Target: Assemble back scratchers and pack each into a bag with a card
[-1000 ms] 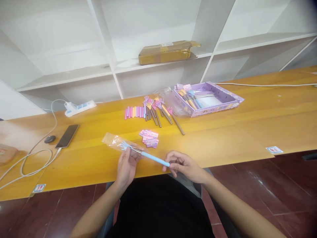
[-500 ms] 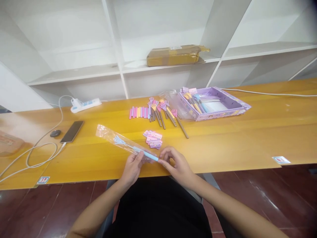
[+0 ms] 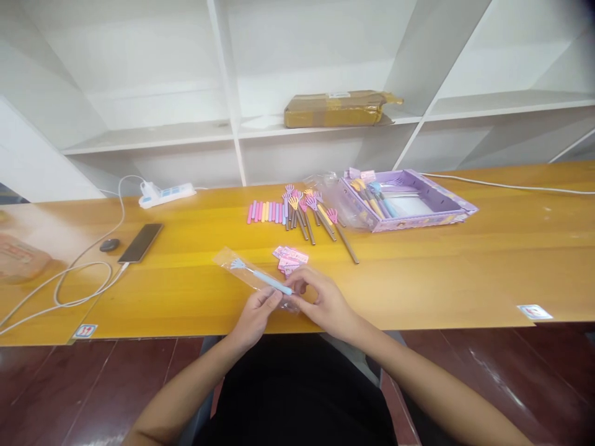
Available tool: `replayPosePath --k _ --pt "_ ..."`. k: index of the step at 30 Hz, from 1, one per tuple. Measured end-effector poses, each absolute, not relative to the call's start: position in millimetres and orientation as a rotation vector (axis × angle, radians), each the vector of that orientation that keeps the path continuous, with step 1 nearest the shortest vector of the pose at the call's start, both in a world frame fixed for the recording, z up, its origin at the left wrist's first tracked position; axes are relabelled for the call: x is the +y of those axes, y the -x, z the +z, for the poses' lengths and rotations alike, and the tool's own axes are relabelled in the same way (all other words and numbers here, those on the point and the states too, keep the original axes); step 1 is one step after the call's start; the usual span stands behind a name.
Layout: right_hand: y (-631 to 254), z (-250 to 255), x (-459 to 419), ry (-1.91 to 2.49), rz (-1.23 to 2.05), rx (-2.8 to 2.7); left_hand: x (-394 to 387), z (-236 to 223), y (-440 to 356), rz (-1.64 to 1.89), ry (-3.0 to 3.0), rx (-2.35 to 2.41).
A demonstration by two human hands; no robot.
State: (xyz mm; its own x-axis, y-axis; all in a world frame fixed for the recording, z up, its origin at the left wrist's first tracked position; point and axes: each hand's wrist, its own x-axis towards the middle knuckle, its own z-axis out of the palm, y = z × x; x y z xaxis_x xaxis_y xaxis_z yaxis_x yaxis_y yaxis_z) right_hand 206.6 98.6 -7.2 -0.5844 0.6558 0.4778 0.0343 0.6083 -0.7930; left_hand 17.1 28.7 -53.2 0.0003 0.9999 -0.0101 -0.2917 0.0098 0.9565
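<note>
A light blue back scratcher (image 3: pixel 269 282) with a hand-shaped head lies inside a clear plastic bag (image 3: pixel 224 257), tilted with its head up to the left. My left hand (image 3: pixel 255 314) is closed around the lower handle through the plastic. At the handle's right end, the thumb and fingers of my right hand (image 3: pixel 329 305) pinch the bag's end; the exact grip is partly hidden. Just beyond my right fingers lies a small pile of pink and purple cards (image 3: pixel 292 255), partly covered by that hand.
Several loose back scratchers (image 3: pixel 309 214) lie beside a row of coloured handle tubes (image 3: pixel 267 212). A purple display box (image 3: pixel 449 195) holds more of them, with clear plastic bags (image 3: pixel 332 186) against it. To the left are a phone (image 3: pixel 142 243), cable and power strip (image 3: pixel 170 194).
The bagged back scratcher has shifted slightly right, its head end nearer the cards. My right hand has moved a little left and up, now partly covering the cards. The view has shifted slightly.
</note>
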Motion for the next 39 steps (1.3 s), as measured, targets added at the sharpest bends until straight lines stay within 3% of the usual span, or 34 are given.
replayPosePath --k 8,17,33,39 --pt "-208.7 -3.7 101.8 0.612 1.257 -1.933 28.8 -46.0 -22.7 1.351 -0.843 0.908" --pt "-189.4 -1.7 102.9 0.726 1.329 -1.852 29.0 -49.0 -21.1 1.387 -0.812 0.913" --pt "-219.5 -8.6 78.6 0.543 1.241 -1.939 31.3 -38.4 -16.7 1.526 -0.574 0.865" --pt "-231.6 -34.3 81.1 0.33 0.86 -2.122 29.0 -37.9 -14.9 1.424 -0.678 0.935"
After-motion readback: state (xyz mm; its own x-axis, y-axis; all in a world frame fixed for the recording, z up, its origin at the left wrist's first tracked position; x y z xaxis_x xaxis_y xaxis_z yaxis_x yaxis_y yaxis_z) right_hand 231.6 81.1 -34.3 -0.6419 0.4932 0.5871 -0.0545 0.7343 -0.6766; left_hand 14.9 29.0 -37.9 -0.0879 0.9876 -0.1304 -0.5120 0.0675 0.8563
